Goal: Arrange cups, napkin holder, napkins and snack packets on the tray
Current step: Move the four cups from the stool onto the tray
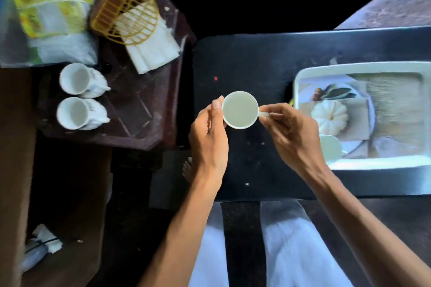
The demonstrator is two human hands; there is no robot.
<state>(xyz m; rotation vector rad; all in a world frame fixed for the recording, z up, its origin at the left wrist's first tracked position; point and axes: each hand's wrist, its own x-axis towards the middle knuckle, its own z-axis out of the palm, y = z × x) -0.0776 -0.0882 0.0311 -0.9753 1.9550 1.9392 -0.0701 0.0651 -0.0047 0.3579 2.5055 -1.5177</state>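
The room is dark, and a black table (256,58) fills the middle of the view, with a dark brown plastic stool (140,105) just beside its left edge. At the far left, behind the stool, lies a pile of yellow and white snack packets (51,11). On the stool, at its back, a yellow wire napkin holder (126,7) lies tilted over a bundle of white folded napkins (154,49), which stick out from under it. In front of these, two white ceramic cups (77,79) stand side by side, touching or almost touching, with their open mouths toward the camera.

Over the black table the person holds a white round cup with a small handle (240,109). The left hand (210,137) is curled, and its thumb presses on the left rim of this cup. The right hand (293,133) pinches the handle between thumb and fingers. Whether the cup rests on the table or is lifted, I cannot tell.

At the right, on the same table, is a white rectangular tray with a printed pumpkin picture (303,77). One more white cup (331,149) stands in its near left corner, partly hidden behind the right hand.
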